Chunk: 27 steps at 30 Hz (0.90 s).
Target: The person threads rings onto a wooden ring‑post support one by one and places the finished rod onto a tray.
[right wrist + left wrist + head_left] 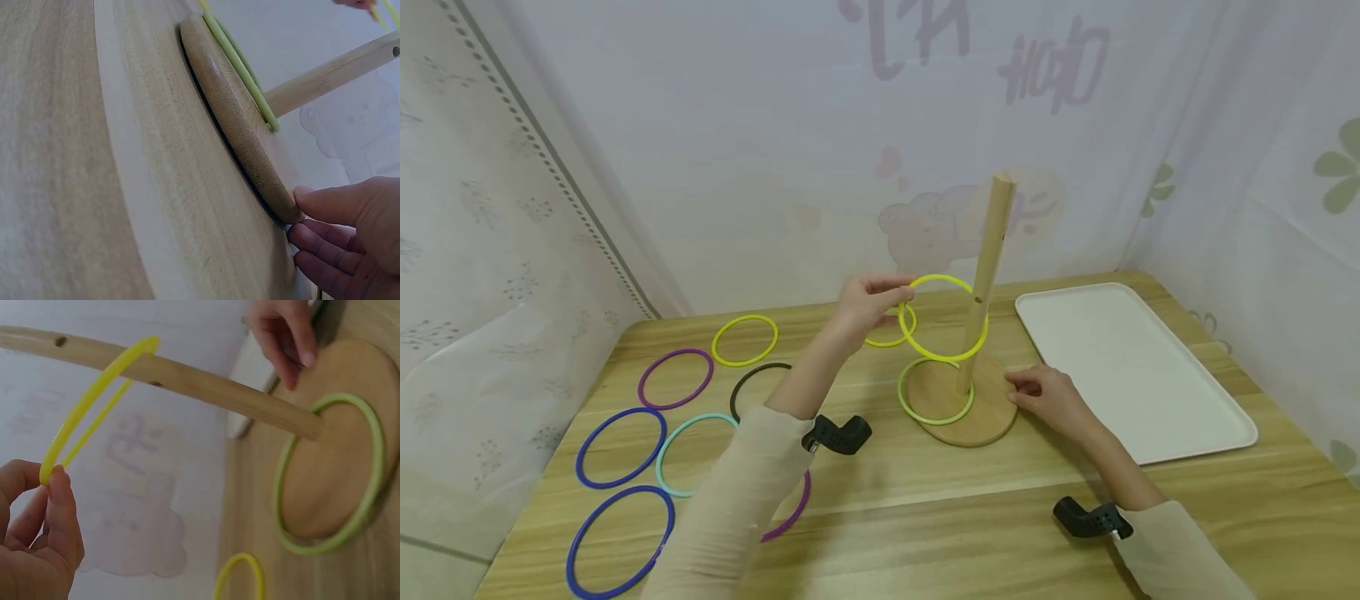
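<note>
My left hand (862,312) pinches a yellow ring (942,359) by its left edge, between thumb and fingers. The ring hangs tilted partway up the wooden post (206,387), which passes through it. Lower down, a light green ring (377,447) encircles the foot of the post and lies on the round wooden base (992,408), overhanging its left side. My right hand (1051,400) holds the base at its right edge, thumb on top and fingertips at the side, as the right wrist view shows.
Left on the table lie a yellow ring (714,350), purple ring (640,389), black ring (735,392), light blue ring (660,467) and blue rings, partly behind my left sleeve. Another yellow ring (883,344) lies behind my left hand. A white tray (1120,367) sits right; curtains surround the table.
</note>
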Motion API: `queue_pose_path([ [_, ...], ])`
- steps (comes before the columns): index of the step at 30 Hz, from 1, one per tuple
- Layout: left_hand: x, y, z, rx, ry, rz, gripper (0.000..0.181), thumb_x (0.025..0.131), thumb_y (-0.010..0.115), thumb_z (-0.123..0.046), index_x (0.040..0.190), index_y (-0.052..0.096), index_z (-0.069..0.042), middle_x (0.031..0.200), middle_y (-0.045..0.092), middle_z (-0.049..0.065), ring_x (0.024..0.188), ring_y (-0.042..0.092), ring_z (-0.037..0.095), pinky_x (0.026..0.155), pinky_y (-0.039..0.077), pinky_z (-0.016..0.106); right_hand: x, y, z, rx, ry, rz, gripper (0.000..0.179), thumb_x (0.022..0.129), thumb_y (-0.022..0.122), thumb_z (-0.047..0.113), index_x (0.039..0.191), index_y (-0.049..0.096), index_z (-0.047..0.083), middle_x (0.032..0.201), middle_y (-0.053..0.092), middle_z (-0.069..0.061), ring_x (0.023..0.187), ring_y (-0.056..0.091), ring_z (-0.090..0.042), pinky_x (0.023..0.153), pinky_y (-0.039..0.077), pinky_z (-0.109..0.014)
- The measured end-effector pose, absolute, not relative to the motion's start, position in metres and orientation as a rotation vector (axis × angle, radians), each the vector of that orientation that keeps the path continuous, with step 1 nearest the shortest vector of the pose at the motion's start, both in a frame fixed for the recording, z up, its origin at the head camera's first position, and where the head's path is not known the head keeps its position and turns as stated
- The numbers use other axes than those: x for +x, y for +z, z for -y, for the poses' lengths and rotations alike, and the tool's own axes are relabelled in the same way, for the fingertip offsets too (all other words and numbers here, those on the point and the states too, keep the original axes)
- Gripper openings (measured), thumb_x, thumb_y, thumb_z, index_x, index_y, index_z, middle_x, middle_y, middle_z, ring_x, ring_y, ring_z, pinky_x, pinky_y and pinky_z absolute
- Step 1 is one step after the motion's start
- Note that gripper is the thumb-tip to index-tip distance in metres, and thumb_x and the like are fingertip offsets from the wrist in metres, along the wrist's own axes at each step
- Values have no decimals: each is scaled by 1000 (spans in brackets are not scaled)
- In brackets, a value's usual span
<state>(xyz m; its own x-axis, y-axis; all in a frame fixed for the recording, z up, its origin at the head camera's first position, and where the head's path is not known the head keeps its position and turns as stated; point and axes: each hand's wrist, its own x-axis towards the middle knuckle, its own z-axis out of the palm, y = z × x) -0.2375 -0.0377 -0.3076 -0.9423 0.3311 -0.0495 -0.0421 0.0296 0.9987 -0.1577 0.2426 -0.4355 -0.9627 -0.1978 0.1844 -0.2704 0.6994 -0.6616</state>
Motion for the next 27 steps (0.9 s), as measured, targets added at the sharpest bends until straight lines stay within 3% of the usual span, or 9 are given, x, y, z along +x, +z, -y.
queue_pose_path([
  [4, -241, -332, 42, 307, 1912, -2044, 26, 88, 62, -8, 112, 64, 0, 100, 64, 12, 83, 62, 16, 72, 54, 34, -158, -435, -243, 375, 1115, 2809, 30, 80, 68, 0, 107, 62, -11, 95, 62, -18, 79, 62, -25, 68, 52, -29],
  [9, -240, -357, 47, 334, 1768, -2112, 26, 88, 62, -7, 112, 64, 0, 97, 64, 11, 88, 61, 21, 77, 53, 41, -158, -434, -242, 372, 1109, 2812, 30, 80, 68, -1, 107, 62, -11, 96, 62, -18, 80, 62, -26, 68, 52, -31],
  [14, -239, -379, 50, 419, 1652, -2232, 24, 87, 61, -5, 109, 65, 2, 85, 62, 10, 75, 59, 20, 75, 52, 48, -157, -434, -242, 370, 1109, 2812, 30, 80, 68, -1, 108, 62, -11, 97, 62, -19, 80, 62, -26, 68, 52, -32],
  [17, -240, -390, 52, 457, 1634, -2265, 23, 86, 62, -5, 106, 66, 4, 82, 63, 12, 67, 57, 14, 70, 54, 45, -157, -435, -242, 365, 1111, 2814, 30, 80, 68, -1, 108, 62, -11, 98, 61, -20, 80, 62, -26, 69, 52, -31],
  [20, -235, -390, 52, 480, 1619, -2296, 22, 85, 62, -2, 105, 66, 7, 84, 64, 18, 67, 59, 21, 66, 54, 40, -157, -435, -242, 358, 1114, 2814, 30, 80, 68, -1, 108, 62, -11, 98, 61, -19, 80, 62, -26, 69, 52, -31],
  [27, -237, -410, 49, 428, 1575, -2380, 19, 84, 62, -2, 101, 69, 2, 77, 64, 9, 63, 56, 13, 55, 48, 21, -156, -433, -241, 358, 1114, 2818, 30, 80, 67, -2, 108, 62, -12, 97, 61, -19, 80, 62, -26, 68, 52, -30],
])
